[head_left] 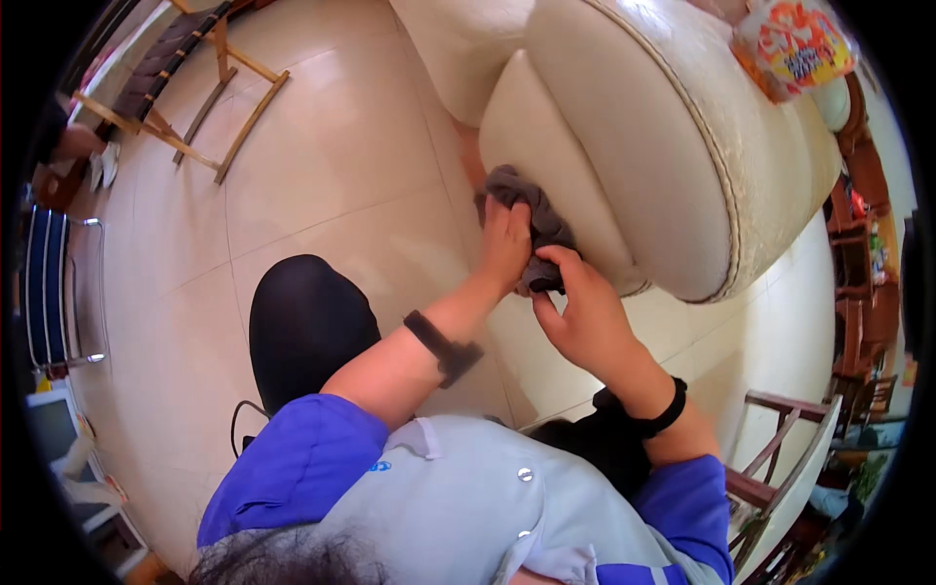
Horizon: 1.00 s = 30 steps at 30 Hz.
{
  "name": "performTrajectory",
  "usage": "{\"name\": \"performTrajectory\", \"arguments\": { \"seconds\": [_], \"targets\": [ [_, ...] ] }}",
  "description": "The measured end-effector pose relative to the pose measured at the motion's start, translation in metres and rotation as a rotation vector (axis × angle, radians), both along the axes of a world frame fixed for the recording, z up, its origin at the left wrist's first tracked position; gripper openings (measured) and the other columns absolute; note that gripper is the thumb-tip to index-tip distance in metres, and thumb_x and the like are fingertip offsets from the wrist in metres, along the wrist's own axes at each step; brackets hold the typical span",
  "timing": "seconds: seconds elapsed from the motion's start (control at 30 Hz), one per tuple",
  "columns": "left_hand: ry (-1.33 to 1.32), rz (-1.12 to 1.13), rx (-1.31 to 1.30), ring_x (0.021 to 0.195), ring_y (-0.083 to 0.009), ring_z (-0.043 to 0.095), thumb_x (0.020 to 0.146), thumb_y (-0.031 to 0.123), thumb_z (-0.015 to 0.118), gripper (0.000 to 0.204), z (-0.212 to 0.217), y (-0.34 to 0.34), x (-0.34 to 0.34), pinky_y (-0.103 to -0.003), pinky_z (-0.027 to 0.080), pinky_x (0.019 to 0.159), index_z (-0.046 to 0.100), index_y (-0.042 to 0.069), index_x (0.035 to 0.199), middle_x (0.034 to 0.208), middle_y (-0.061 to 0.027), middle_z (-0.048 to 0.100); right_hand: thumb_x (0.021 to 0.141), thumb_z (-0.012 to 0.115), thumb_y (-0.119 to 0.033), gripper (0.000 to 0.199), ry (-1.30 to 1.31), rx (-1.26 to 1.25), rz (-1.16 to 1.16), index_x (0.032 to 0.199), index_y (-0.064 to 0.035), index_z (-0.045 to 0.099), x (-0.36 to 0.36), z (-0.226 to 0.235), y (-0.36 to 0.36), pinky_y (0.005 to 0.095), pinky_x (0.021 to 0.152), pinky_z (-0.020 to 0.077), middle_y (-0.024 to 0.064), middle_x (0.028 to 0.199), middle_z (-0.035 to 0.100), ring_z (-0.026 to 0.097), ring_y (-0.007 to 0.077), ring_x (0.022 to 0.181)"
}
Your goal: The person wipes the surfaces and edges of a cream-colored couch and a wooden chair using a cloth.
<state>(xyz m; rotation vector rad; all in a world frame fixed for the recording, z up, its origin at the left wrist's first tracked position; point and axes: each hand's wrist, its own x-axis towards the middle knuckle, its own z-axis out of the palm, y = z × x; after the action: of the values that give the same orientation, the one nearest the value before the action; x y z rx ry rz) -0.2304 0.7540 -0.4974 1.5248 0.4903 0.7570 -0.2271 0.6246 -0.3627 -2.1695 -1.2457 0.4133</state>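
Observation:
A crumpled dark grey cloth (552, 226) is bunched against the lower front of a cream leather sofa (663, 146). My left hand (506, 242) grips the cloth from its left side, fingers curled into the folds near the sofa's base. On the cloth's near end, my right hand (583, 310) pinches a darker fold between thumb and fingers. Part of the cloth is hidden under my left hand. Black bands circle both of my forearms.
A colourful plastic package (795, 49) lies on the sofa's top. A wooden folding stool (185, 88) stands at the far left, with a blue-seated metal chair (49, 288) nearer. At the lower right is a wooden-framed piece of furniture (780, 448). Pale floor tiles (322, 166) spread around my bent knee.

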Motion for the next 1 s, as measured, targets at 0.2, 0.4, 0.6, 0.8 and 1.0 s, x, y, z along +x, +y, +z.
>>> {"name": "performTrajectory", "arguments": {
  "seconds": [0.2,0.4,0.6,0.8,1.0],
  "targets": [
    [0.069,0.147,0.083,0.102,-0.038,0.047,0.089,0.027,0.037,0.037,-0.031,0.073,0.042,-0.042,0.033,0.094,0.046,-0.001,0.113,0.113,-0.0219,0.045,0.08,0.058,-0.009,0.055,0.082,0.009,-0.037,0.129,-0.0001,0.032,-0.006,-0.008,0.039,0.0393,0.087,0.0422,0.0251,0.111,0.051,0.052,0.0367,0.101],
    [-0.02,0.113,-0.502,0.102,-0.0317,0.051,0.094,0.031,0.031,0.046,-0.073,0.071,0.048,-0.039,0.042,0.085,0.045,-0.008,0.112,0.114,-0.0224,0.05,0.08,0.057,-0.012,0.064,0.123,-0.075,0.065,0.134,0.0027,0.025,0.007,-0.046,0.055,0.0378,0.087,0.0432,0.0264,0.111,0.052,0.055,0.0355,0.099],
    [0.244,-0.119,-0.84,0.106,-0.0309,0.049,0.095,0.037,0.024,0.052,-0.015,0.029,0.022,-0.037,0.039,0.09,0.04,-0.005,0.121,0.119,-0.0205,0.049,0.079,0.057,-0.01,0.058,0.094,-0.212,-0.019,0.129,0.0041,0.033,0.002,-0.017,0.03,0.0368,0.082,0.0452,0.0256,0.104,0.056,0.058,0.0348,0.093],
    [0.101,0.277,-0.106,0.106,-0.0408,0.046,0.089,0.023,0.038,0.038,0.048,0.024,0.039,-0.04,0.035,0.092,0.048,-0.009,0.108,0.112,-0.0283,0.05,0.078,0.057,-0.008,0.052,0.034,-0.023,-0.104,0.126,0.0015,0.038,0.0,0.022,0.02,0.039,0.079,0.0455,0.0247,0.103,0.056,0.057,0.0378,0.093],
    [-0.218,0.119,0.15,0.103,-0.0388,0.044,0.085,0.012,0.041,0.029,0.111,0.014,0.032,-0.042,0.031,0.093,0.045,-0.006,0.107,0.11,-0.024,0.047,0.075,0.059,-0.008,0.05,-0.209,0.111,-0.112,0.121,0.0015,0.041,0.004,0.041,0.001,0.0415,0.074,0.0467,0.0243,0.097,0.058,0.057,0.0386,0.085]
  ]
}}
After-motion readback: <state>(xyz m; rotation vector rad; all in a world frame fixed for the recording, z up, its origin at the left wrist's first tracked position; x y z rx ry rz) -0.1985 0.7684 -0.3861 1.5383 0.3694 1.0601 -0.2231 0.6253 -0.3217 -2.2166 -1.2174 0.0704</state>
